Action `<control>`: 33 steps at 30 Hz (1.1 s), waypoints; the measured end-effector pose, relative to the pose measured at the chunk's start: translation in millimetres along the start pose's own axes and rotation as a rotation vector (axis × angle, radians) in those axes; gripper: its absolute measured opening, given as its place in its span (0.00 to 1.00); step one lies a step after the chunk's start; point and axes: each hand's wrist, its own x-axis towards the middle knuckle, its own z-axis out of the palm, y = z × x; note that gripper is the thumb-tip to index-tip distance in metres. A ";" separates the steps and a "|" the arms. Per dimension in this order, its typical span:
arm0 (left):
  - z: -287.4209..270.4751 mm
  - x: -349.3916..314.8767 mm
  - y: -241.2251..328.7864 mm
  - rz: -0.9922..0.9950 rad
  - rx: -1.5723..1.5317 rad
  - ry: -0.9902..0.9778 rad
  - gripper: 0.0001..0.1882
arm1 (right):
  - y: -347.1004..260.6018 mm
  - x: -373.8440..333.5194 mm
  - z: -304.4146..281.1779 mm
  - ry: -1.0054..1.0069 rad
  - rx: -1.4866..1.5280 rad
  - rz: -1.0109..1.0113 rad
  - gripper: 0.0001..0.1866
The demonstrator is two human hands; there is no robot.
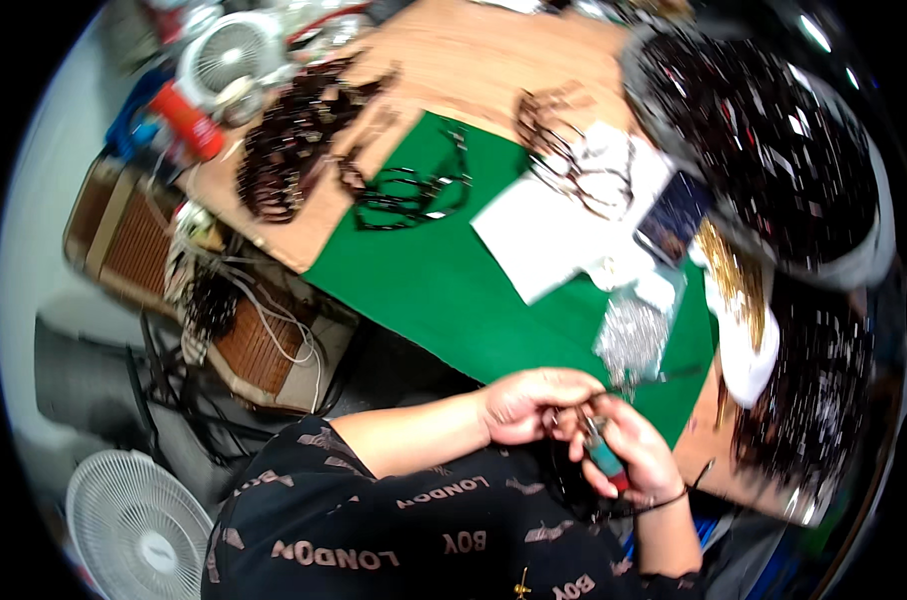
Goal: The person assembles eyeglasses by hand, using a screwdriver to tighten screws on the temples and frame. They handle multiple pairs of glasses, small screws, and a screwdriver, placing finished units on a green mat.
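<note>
Both my hands meet over the near edge of the green mat point(444, 290). My left hand point(534, 402) is closed, its fingers pinching a small dark brown piece that looks like part of an eyeglass frame point(552, 418). Wrapped in the fingers of my right hand point(646, 450) is a small hand tool point(605, 456) with a teal and red handle. Its metal end meets the dark piece between the hands, but blur hides the exact contact. Just beyond the fingers lies a clear plastic bag point(634, 335) of tiny silver parts.
Dark eyeglass frames lie on the mat point(409, 195), on white paper point(586, 180) and in a heap point(299, 140) at left. A phone point(674, 217) rests beside a big grey tub point(664, 110) of dark pieces. Gold strips point(736, 275) and fans point(139, 530) point(232, 58) are around.
</note>
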 end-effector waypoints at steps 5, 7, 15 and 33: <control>103.2 -49.2 39.6 0.463 0.609 -0.079 0.30 | -2.9 -6.3 -30.4 0.106 -0.041 -0.218 0.18; 135.1 -77.8 58.9 0.540 1.173 0.130 0.33 | 1.6 -6.0 -42.3 0.272 -0.035 -0.255 0.18; 110.2 -81.1 78.4 0.557 1.871 0.976 0.24 | 8.7 -9.2 -51.6 0.289 -0.113 -0.231 0.19; 39.7 53.8 178.8 1.006 2.522 0.943 0.16 | 9.4 -15.2 -44.6 0.278 -0.087 -0.285 0.18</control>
